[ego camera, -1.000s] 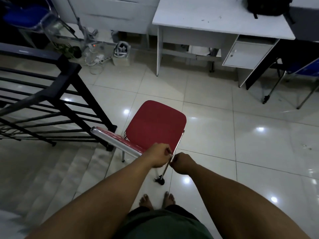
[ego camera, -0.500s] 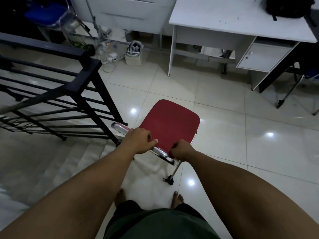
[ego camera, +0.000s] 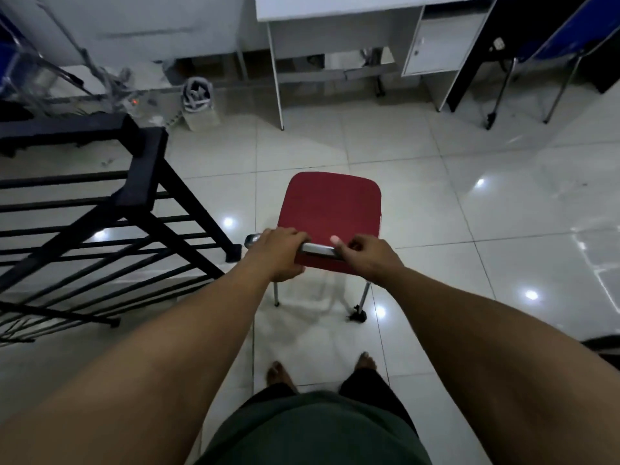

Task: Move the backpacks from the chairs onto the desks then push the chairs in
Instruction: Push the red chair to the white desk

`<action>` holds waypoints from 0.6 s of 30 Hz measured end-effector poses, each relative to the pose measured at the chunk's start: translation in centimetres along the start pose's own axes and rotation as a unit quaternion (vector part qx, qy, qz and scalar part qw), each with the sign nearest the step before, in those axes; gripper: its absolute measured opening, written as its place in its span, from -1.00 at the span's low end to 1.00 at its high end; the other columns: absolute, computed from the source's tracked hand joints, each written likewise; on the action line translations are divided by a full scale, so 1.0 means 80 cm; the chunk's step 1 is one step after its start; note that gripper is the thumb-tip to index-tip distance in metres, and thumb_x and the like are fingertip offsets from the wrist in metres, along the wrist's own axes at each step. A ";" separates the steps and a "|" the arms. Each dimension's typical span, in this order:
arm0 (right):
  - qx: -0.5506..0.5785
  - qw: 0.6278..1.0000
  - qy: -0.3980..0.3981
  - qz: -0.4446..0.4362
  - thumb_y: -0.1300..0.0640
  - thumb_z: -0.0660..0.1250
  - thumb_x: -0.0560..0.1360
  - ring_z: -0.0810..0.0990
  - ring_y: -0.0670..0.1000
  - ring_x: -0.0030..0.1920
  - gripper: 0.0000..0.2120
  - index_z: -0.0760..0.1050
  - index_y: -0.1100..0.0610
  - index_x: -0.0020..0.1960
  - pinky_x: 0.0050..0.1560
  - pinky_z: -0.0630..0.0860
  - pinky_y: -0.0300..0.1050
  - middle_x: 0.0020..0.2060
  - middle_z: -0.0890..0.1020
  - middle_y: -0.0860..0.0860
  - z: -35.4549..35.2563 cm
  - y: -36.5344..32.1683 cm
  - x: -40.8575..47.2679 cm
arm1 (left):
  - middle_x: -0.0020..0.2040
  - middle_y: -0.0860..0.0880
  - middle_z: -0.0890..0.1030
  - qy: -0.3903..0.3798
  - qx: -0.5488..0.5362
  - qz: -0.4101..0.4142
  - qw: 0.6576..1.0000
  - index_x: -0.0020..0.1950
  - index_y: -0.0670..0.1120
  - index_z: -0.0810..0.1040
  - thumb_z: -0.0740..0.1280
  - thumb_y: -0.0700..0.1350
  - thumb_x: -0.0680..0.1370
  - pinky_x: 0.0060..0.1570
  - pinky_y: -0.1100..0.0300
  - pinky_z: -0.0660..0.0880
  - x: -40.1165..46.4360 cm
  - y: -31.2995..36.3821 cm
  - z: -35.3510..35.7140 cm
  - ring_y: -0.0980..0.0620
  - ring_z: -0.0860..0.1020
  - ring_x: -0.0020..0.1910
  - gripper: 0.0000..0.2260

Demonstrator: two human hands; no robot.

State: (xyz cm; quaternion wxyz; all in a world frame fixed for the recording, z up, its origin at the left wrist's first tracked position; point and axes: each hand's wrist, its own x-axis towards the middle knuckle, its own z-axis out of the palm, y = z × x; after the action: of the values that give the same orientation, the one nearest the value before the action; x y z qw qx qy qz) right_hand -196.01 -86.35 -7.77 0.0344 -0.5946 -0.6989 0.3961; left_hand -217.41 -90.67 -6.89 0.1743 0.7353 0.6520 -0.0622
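Left hand, right hand: both grips clamped on red chair chrome backrest bar.

Operator's body, as I see it: bare forearms, no sleeves visible; left hand and right hand without gloves; dark green shirt; dark trousers; bare feet.

Both bare forearms reach forward and slightly inward from the bottom corners of the view. The left hand has its fingers curled over the chrome top rail of the red padded chair, knuckles up. The right hand grips the same rail just beside it, thumb raised. Two bare feet stand below, apart.
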 end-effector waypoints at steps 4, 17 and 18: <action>-0.150 0.987 -0.006 -0.062 -0.49 0.28 0.33 0.56 0.01 -0.09 -0.43 0.44 -0.04 0.05 -0.11 0.55 0.00 -0.08 0.56 -0.07 0.003 0.005 -0.019 | 0.27 -0.03 0.48 -0.010 0.025 -0.013 1.000 0.41 0.06 0.37 0.40 -0.03 0.45 0.28 0.03 0.33 0.018 -0.003 0.003 -0.08 0.43 0.25 -0.47; -0.265 0.963 0.012 -0.040 0.18 0.30 0.40 0.57 0.12 -0.22 -0.84 0.54 0.02 -0.04 -0.25 0.47 -0.09 -0.26 0.51 -0.02 0.020 -0.013 0.019 | -0.12 0.08 0.65 -0.019 0.047 -0.021 0.998 0.09 0.18 0.59 0.31 -0.12 0.36 -0.13 0.10 0.57 0.040 -0.031 0.006 -0.05 0.61 -0.14 -0.65; -0.270 0.961 0.011 -0.051 0.18 0.29 0.39 0.55 0.11 -0.26 -0.81 0.56 0.00 -0.04 -0.28 0.46 -0.10 -0.28 0.54 -0.02 0.019 -0.013 0.021 | -0.10 0.08 0.66 -0.014 0.049 -0.017 0.999 0.13 0.20 0.59 0.31 -0.12 0.36 -0.12 0.11 0.56 0.040 -0.032 0.005 -0.05 0.62 -0.13 -0.62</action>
State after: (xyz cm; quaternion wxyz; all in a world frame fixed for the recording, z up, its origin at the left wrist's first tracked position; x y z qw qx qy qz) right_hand -198.15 -85.64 -8.90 -0.0992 -0.5495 -0.8090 0.1835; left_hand -219.41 -87.54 -8.70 0.1459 0.7311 0.6578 -0.1071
